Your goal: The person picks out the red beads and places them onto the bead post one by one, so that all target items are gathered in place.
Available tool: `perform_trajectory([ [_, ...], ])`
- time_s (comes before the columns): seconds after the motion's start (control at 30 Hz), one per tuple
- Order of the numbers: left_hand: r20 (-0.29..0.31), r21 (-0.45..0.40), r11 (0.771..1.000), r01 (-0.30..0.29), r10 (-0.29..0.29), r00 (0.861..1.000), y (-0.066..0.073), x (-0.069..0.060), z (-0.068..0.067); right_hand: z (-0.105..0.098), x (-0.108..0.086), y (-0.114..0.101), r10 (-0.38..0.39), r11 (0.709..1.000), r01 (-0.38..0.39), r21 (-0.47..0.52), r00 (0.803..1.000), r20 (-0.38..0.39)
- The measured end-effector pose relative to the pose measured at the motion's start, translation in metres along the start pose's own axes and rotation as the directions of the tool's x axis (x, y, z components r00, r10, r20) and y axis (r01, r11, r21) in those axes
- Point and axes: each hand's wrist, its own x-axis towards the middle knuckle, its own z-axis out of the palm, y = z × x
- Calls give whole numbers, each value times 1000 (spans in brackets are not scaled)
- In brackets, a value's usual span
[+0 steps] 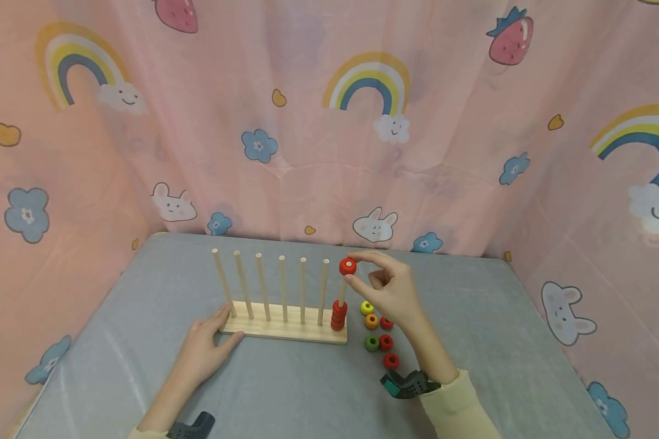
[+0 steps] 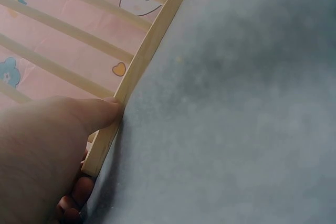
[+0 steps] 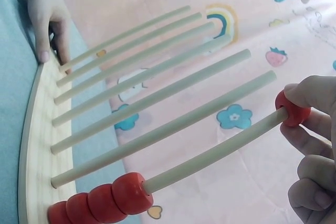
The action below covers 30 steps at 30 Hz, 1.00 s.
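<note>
A wooden peg rack (image 1: 285,330) with a row of upright pegs stands on the grey table. My left hand (image 1: 204,349) grips the left end of its base; in the left wrist view the thumb (image 2: 100,114) lies along the base's edge, with fingers around the end. Between thumb and fingertips, my right hand (image 1: 390,289) pinches a red bead (image 1: 348,266) at the top of the rightmost peg. The peg's tip sits in the bead's hole, as the right wrist view shows. Several red beads (image 3: 107,203) are stacked at the bottom of that same peg.
Right of the rack lie loose beads: a yellow bead (image 1: 367,308), an orange bead (image 1: 371,321), a green bead (image 1: 371,342) and three red ones, among them a red bead (image 1: 391,361) nearest me. A pink patterned curtain (image 1: 307,183) hangs behind and beside the table (image 1: 285,390).
</note>
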Motion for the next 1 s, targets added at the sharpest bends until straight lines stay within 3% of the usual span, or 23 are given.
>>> perform_trajectory([
  [1.0,-5,-3,1000,1,-1,1000,0,0,0,-2,0,1,-24,1000,24,19,1000,6],
])
